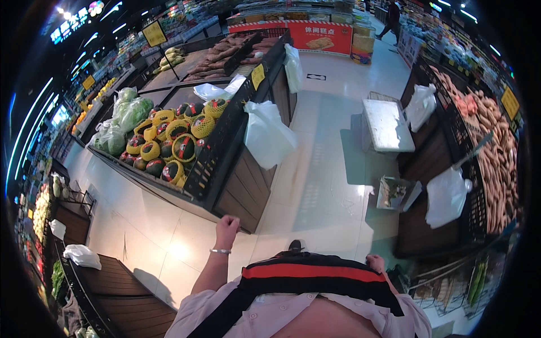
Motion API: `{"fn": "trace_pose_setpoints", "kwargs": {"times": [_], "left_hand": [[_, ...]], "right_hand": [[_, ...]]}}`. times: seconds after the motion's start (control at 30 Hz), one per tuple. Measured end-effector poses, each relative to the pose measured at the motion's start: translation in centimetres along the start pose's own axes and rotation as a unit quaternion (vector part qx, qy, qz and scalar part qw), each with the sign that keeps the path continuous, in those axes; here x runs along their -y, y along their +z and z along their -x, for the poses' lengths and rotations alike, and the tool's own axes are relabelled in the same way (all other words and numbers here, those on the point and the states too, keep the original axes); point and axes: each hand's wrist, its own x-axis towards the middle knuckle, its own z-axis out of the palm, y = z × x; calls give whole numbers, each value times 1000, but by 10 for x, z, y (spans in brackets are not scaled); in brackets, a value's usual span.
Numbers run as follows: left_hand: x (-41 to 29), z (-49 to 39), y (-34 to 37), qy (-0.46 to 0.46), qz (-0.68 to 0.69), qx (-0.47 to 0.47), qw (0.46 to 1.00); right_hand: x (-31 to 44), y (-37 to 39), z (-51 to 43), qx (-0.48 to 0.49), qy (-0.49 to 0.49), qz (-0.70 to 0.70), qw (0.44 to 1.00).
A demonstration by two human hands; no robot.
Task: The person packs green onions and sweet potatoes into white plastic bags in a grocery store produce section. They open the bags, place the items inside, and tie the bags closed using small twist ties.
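Note:
My left hand (228, 226) is raised in front of me with its fingers curled, close to the lower corner of a wood-sided produce stand (243, 190); whether it holds anything small cannot be seen. Low at my right side is my right hand (375, 262), partly cut off by the black and red strap across my body, its fingers bent. On the stand lie round dark green squashes (184, 148) in yellow foam nets, with bagged green vegetables (127, 114) beside them. A roll of white plastic bags (270, 135) hangs from the stand's side.
An aisle of pale tiles (321, 169) runs ahead. At its right stand a crate with a white lid (389, 126), a small clear bin (392, 192) and a stand of sweet potatoes (492, 148). Another wooden stand (122, 291) is at lower left. A person (391, 21) walks far off.

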Motion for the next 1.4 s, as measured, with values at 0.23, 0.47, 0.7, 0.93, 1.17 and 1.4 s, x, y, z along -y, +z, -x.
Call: {"fn": "trace_pose_setpoints", "kwargs": {"times": [0.23,0.47,0.7,0.93,1.17,1.4], "left_hand": [[-176,-184,56,196,-23,0,980],[-270,-395,108,290,-104,-65,949],[-267,-588,117,192,-336,-195,901],[-255,-672,93,-23,-505,-282,816],[-241,-734,84,-236,-505,-281,781],[-232,-781,63,-305,-452,-266,795]], "right_hand": [[106,47,-86,47,-108,139,983],[154,35,-203,5,-14,129,992],[182,15,-421,-79,81,73,991],[393,99,-547,114,-53,83,989],[562,211,-623,111,9,25,994],[659,248,-717,100,-162,391,901]]}}
